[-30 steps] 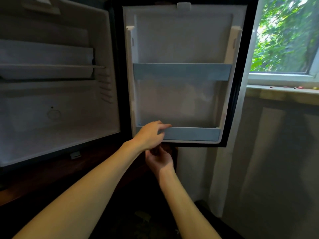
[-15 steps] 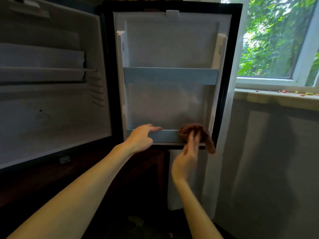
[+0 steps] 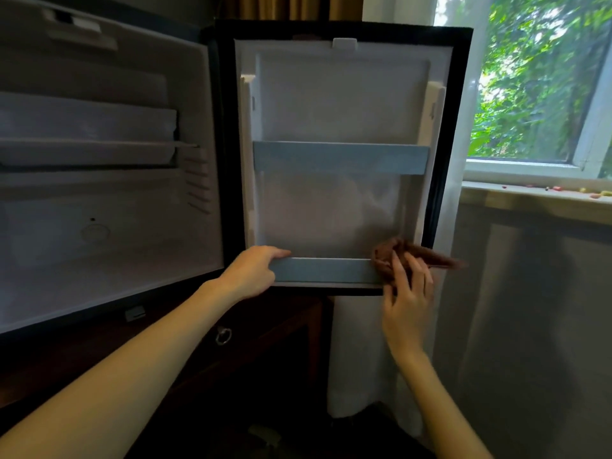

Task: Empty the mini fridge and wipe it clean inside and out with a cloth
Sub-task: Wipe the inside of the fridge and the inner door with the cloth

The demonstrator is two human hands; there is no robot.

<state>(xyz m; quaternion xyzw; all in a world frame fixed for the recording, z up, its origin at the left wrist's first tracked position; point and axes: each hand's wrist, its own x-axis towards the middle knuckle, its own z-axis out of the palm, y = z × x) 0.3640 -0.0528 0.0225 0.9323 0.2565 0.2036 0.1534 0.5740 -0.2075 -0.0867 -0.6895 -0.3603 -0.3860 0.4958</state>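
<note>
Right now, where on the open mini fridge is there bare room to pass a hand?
Free: lower door rail between the left hand gripping its left end and the brown cloth under the right hand at its right end; door liner between that rail and the upper door rail; cabinet floor below the shelf. Crowded: both lower-rail ends.

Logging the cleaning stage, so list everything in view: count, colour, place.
fridge: 1, white inside, left, open
door: 1, black frame, white liner, centre, open
upper rail: 1, grey-blue, across mid door
lower rail: 1, grey-blue, across door bottom
cloth: 1, brown, at lower rail's right end
window: 1, white frame, upper right
curtain: 1, white, right of door
sill: 1, pale, below window
cabinet: 1, dark wood, under fridge
left hand: 1, grips lower rail's left end
right hand: 1, straight fingers press cloth
</note>
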